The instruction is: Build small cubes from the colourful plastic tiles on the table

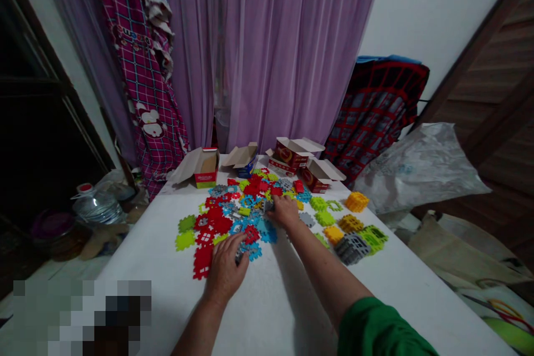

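My right hand (284, 211) reaches into the middle of a pile of flat plastic building pieces with toothed edges. Its fingers are closed on a grey building piece (268, 207). Nearer to me, my left hand (227, 264) lies over the pile's front edge with its fingers apart. A grey piece shows partly between its thumb and forefinger; it seems to lie on the table. Beside this hand are a red piece (202, 261) and a blue piece (255, 251). Red, blue, green and grey pieces overlap across the pile.
Sorted stacks stand on the right: grey pieces (351, 248), green pieces (374, 239) and orange pieces (357, 201). Several open cardboard boxes, including a red and green box (206, 169) and a blue box (247, 166), line the far edge of the white table (146, 250). A curtain (283, 50) hangs behind.
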The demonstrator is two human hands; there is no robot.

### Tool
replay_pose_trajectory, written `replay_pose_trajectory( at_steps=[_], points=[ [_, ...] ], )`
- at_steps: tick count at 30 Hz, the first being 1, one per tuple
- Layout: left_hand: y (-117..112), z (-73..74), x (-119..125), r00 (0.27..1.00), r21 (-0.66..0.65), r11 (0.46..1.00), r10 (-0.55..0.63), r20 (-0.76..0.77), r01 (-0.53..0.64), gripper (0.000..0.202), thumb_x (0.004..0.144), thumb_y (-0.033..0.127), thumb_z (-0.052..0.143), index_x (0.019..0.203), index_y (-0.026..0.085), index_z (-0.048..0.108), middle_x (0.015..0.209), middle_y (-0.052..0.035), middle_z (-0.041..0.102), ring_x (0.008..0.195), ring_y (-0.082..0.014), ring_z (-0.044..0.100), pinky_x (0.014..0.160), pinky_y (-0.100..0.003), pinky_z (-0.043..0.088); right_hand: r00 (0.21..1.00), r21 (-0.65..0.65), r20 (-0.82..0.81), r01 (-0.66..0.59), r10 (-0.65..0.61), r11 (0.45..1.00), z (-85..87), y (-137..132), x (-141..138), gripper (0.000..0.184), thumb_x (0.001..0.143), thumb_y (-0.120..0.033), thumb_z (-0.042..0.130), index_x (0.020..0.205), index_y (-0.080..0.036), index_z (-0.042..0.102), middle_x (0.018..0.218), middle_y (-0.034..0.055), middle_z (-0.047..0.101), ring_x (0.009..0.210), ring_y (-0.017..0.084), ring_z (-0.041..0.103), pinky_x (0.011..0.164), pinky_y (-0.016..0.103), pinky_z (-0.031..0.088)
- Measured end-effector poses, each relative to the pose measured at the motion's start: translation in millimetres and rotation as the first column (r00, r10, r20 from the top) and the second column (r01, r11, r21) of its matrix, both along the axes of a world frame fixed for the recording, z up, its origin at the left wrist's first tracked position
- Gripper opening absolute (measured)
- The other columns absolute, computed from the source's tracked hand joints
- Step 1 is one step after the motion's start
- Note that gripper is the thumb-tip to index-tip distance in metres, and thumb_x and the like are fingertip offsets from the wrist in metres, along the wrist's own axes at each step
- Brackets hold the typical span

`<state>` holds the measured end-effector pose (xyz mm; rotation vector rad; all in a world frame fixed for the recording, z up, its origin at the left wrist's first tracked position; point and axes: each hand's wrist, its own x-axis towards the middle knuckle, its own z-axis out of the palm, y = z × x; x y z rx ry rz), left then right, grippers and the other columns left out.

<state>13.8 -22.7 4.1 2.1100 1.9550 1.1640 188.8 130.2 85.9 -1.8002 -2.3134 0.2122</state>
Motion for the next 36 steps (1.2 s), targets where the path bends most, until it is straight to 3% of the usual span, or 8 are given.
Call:
replay_pose_trajectory(
  at_steps=[5,11,13,17,21,25,32,36],
  points=[
    [-1,-0.2,2,0.999,-0.015,1.0,-0.001,0.037,0.001,0.038,0.086,0.022,0.05,0.121,0.028,0.064,0.125,-0.0056,0.069,0.118,-0.0245,0.062,0.104,-0.048,0.047,0.993,-0.037,-0.117,0.002,-0.006,0.999,-3.0,10,-3,0.037,0.074,-0.016,0.067,0.111,-0.018,0.066,0.119,0.0164,0.068,0.119,0.031,0.054,0.098,0.042,0.037],
    [-1,0.5,1,0.998,0.004,1.0,0.019,0.053,-0.02,0.036,0.087,0.022,0.05,0.12,0.028,0.064,0.124,-0.0048,0.07,0.117,-0.0233,0.062,0.104,-0.045,0.049,0.89,-0.08,-0.455,-0.064,0.021,0.995,5.6,10,0,0.041,0.086,-0.033,0.055,0.125,-0.021,0.058,0.11,0.0062,0.07,0.091,0.017,0.065,0.077,0.029,0.049],
    [-1,1.9,1,0.997,0.012,0.999,0.035,0.063,-0.036,0.035,0.088,0.024,0.051,0.119,0.027,0.064,0.122,-0.0051,0.07,0.115,-0.0234,0.063,0.103,-0.044,0.049,0.721,-0.158,-0.693,-0.14,-0.008,0.977,5.6,-3,4,0.04,0.088,-0.038,0.052,0.123,-0.02,0.059,0.096,0.0034,0.07,0.077,0.014,0.065,0.065,0.025,0.049],
    [-4,9.9,3,0.994,0.037,0.996,0.079,0.076,-0.082,0.033,0.089,0.032,0.055,0.121,0.026,0.062,0.117,-0.0066,0.072,0.111,-0.0248,0.064,0.101,-0.045,0.049,0.004,-0.299,-0.942,-0.462,-0.336,0.835,-5.4,-45,8,0.044,0.071,-0.042,0.076,0.11,-0.024,0.065,0.077,-0.0026,0.067,0.064,0.012,0.061,0.054,0.021,0.048],
    [-11,22.5,11,0.997,0.043,0.997,0.063,0.053,-0.066,0.033,0.087,0.04,0.062,0.117,0.026,0.064,0.114,-0.0066,0.072,0.109,-0.0252,0.064,0.099,-0.044,0.048,-0.178,-0.368,-0.849,-0.477,-0.498,0.798,-23.3,-89,0,0.042,0.061,-0.039,0.086,0.096,-0.025,0.066,0.076,-0.0039,0.068,0.062,0.012,0.062,0.053,0.021,0.051],
    [-12,27.7,17,0.997,0.005,1.0,0.001,0.075,-0.002,0.02,0.091,0.036,0.058,0.102,0.025,0.07,0.103,-0.006,0.075,0.1,-0.0226,0.067,0.094,-0.039,0.05,-0.142,-0.451,-0.829,-0.404,-0.541,0.796,-40.6,-113,-8,0.049,0.056,-0.049,0.089,0.088,-0.023,0.064,0.072,-0.0046,0.065,0.061,0.01,0.062,0.05,0.018,0.048],
    [0,12.8,15,0.849,-0.128,0.991,0.095,0.519,-0.033,0.027,0.082,0.035,0.061,0.103,0.022,0.07,0.08,-0.0005,0.075,0.07,-0.015,0.069,0.068,-0.026,0.055,0.311,-0.328,-0.913,-0.17,-0.265,0.929,-61.1,-122,13,0.049,0.065,-0.065,0.071,0.063,-0.018,0.058,0.058,-0.0003,0.058,0.052,0.011,0.049,0.047,0.023,0.038],
    [3,9.6,13,0.8,-0.12,0.993,0.058,0.597,0.018,0.028,0.08,0.036,0.06,0.1,0.021,0.073,0.079,-0.0015,0.076,0.071,-0.0158,0.07,0.067,-0.026,0.056,0.439,-0.088,-0.898,-0.111,-0.031,0.99,-63.9,-127,21,0.047,0.07,-0.048,0.069,0.106,-0.018,0.067,0.087,0.0037,0.068,0.063,0.013,0.057,0.06,0.026,0.048]
  ],
)
